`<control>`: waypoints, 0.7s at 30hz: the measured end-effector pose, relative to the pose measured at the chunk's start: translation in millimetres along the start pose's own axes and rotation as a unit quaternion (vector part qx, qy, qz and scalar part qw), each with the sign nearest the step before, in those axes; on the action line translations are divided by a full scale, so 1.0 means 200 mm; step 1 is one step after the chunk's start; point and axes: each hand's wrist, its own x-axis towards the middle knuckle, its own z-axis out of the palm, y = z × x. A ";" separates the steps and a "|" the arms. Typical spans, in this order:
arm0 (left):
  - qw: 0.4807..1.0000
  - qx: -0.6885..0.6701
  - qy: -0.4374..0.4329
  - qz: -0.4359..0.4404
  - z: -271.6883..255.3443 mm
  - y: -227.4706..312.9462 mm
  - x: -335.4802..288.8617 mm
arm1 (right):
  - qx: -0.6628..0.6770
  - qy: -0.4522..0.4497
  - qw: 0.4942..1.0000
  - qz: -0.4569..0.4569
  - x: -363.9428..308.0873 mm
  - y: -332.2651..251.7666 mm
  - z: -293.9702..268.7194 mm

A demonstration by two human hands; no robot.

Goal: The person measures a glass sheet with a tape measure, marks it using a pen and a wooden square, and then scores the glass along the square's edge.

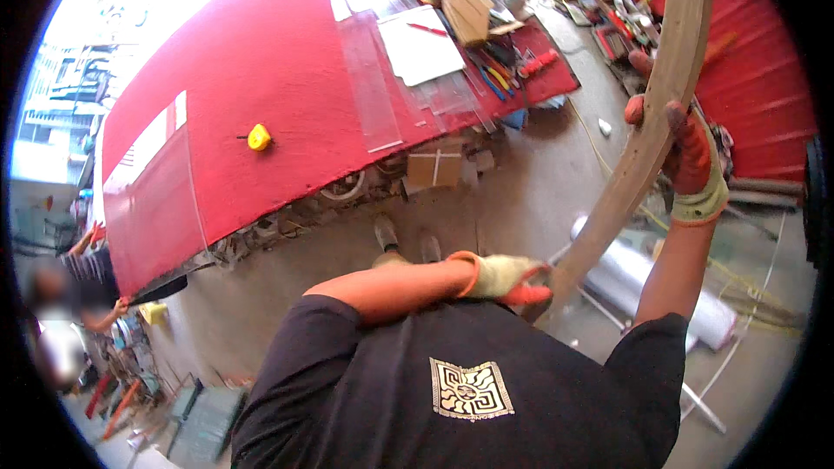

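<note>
A long wooden board (611, 204) runs at a slant on my right, from the top edge of the view down to my chest. Higher up on it is my right hand (693, 161), in a cream and orange work glove, with fingertips showing on the board's left side. My left hand (512, 280), gloved alike, reaches across my body and grips the board's lower end; some of its fingers are blurred. Both hands are closed on the board.
A big red-covered table (287, 52) bears glass sheets (369, 78), a yellow tape measure (259, 137), a white sheet (421, 48) and pliers (495, 78). A person (91, 282) touches its left end. Silvery rolls (665, 282) lie beside me; tools clutter the upper right.
</note>
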 end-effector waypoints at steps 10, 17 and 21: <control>0.893 -0.228 0.360 -0.147 -0.13 -0.86 -0.39 | 0.547 -0.018 0.818 0.177 -0.47 0.86 -0.44; 0.773 -0.372 0.480 -0.182 -0.16 -1.13 -0.72 | 0.215 0.221 0.946 0.105 -0.39 1.74 0.37; 0.715 -0.419 0.529 -0.182 -0.15 -1.19 -0.91 | -0.031 0.265 0.961 0.079 -0.16 2.01 0.60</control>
